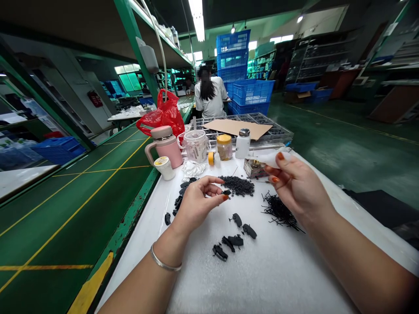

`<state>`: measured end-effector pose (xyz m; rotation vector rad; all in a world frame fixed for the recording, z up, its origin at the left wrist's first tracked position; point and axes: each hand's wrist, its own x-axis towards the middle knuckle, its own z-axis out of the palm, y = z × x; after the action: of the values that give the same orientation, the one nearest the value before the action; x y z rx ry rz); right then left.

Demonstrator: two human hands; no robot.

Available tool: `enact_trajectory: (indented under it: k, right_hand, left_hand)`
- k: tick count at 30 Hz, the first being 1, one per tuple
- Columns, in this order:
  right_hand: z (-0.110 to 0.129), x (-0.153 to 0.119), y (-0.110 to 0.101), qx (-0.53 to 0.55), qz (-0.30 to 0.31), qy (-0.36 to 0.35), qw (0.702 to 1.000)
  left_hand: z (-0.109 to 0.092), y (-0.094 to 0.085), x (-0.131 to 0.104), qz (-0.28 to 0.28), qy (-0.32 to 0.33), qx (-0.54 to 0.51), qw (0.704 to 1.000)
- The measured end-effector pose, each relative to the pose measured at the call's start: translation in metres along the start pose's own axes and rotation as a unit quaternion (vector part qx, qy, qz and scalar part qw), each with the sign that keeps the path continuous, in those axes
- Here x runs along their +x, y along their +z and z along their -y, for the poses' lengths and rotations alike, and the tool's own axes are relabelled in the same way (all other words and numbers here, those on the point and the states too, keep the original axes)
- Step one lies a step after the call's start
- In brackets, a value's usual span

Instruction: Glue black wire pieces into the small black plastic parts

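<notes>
My left hand [203,198] pinches a small dark part [226,192] between thumb and fingertips, beside a pile of small black rings [240,185]. Raised at the right, my right hand [291,179] is closed on a white, translucent object [270,159], whose shape is partly hidden by the fingers. A small metallic box [253,169] stands just left of that hand. Below it lies a heap of thin black sticks [280,211]. Several black curved parts [249,231] are spread on the white table [262,279] in front of me, and more lie behind my left wrist.
Along the table's back stand a pink mug [170,150], a white cup [164,168], a clear tub [195,146], a yellow-lidded jar [224,147] and a white bottle [242,144]. Cardboard [237,127] lies on a compartmented tray. A person [209,96] sits beyond. A green conveyor [75,205] runs left.
</notes>
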<state>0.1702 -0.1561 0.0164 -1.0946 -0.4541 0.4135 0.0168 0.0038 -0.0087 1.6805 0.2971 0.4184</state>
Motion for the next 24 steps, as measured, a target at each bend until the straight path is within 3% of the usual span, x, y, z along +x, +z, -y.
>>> enact_trajectory:
  k: [3, 6, 10, 14, 18, 21, 24]
  right_hand:
    - [-0.008, -0.001, 0.004, 0.05, 0.061, 0.1, 0.992]
    - [-0.018, -0.007, 0.011, -0.01, 0.139, 0.152, 0.979]
    - [-0.027, -0.016, 0.018, -0.209, 0.239, 0.076, 0.945]
    - [-0.029, -0.021, 0.021, -0.323, 0.22, -0.067, 0.918]
    - [-0.027, -0.02, 0.019, -0.316, 0.184, -0.104, 0.925]
    - [-0.026, -0.016, 0.016, -0.297, 0.145, -0.085, 0.94]
    - [-0.027, -0.013, 0.014, -0.256, 0.143, -0.04, 0.955]
  left_hand:
    - [-0.001, 0.0, 0.0, -0.002, -0.007, -0.059, 0.998]
    - [-0.004, 0.001, 0.0, -0.006, -0.014, -0.095, 0.995]
    - [-0.006, 0.005, -0.003, 0.0, -0.018, -0.112, 0.994]
    - [-0.005, 0.01, -0.004, 0.017, -0.021, -0.11, 0.994]
    - [0.0, 0.005, 0.001, 0.024, -0.013, -0.082, 0.996]
    - [0.007, -0.005, 0.008, -0.034, 0.026, 0.053, 0.998]
    - [0.015, -0.01, 0.014, -0.077, 0.069, 0.275, 0.956]
